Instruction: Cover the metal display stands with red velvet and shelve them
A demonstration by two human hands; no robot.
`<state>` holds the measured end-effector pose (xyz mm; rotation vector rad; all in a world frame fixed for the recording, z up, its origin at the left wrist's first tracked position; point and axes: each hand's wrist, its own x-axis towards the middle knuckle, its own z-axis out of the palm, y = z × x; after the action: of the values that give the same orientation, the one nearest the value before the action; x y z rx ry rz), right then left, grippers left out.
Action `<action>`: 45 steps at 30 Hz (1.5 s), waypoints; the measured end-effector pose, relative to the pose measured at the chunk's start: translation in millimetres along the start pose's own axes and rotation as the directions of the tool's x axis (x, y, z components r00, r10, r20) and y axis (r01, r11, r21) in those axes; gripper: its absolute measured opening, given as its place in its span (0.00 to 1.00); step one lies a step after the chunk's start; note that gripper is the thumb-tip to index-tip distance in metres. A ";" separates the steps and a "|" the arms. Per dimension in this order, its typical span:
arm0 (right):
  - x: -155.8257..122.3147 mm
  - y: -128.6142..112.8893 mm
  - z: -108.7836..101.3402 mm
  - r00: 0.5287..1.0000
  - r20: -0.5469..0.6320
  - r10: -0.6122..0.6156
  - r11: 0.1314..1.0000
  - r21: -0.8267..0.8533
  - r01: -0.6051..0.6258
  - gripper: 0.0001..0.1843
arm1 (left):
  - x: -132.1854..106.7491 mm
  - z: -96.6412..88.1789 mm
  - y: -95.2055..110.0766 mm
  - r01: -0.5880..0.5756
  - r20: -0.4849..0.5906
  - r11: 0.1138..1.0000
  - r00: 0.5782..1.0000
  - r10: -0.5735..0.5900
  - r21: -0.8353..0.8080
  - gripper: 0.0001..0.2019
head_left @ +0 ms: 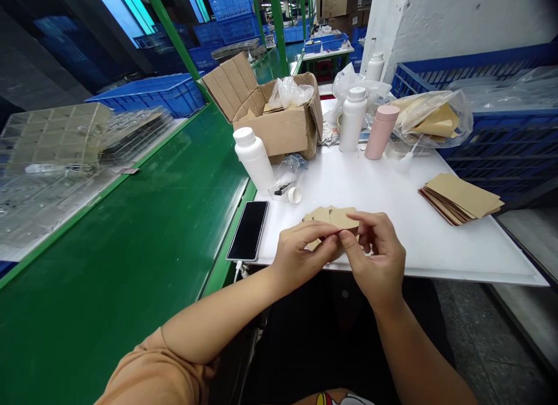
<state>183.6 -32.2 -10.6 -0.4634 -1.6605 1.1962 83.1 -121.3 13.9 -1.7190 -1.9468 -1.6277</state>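
My left hand (pixel 305 248) and my right hand (pixel 377 254) meet over the front edge of the white table. The thumbs and fingertips of both are pinched together on a thin brown paper card (pixel 337 253), seen nearly edge-on with a reddish edge at the fingertips. My fingers hide most of it. Just behind them, several tan paper cards (pixel 342 217) lie overlapping on the table, partly covered by my hands. A stack of similar tan cards (pixel 464 197) sits on the right side of the table.
A phone (pixel 247 230) with a cable lies left of my hands. White bottles (pixel 254 161), a pink bottle (pixel 381 133) and an open cardboard box (pixel 274 129) stand farther back. Along the left runs a green conveyor belt (pixel 174 201); a blue crate (pixel 514 138) is at right.
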 end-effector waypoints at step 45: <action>110.7 136.8 -149.2 0.982 -0.182 0.045 0.455 -0.871 -0.183 0.19 | -35.4 38.8 -50.4 -0.346 0.613 0.725 0.779 -0.131 0.596 0.28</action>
<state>234.8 184.1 -72.6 -1.3019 -2.0680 0.2239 79.4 -107.6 -57.4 -2.0705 -2.1857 -0.1329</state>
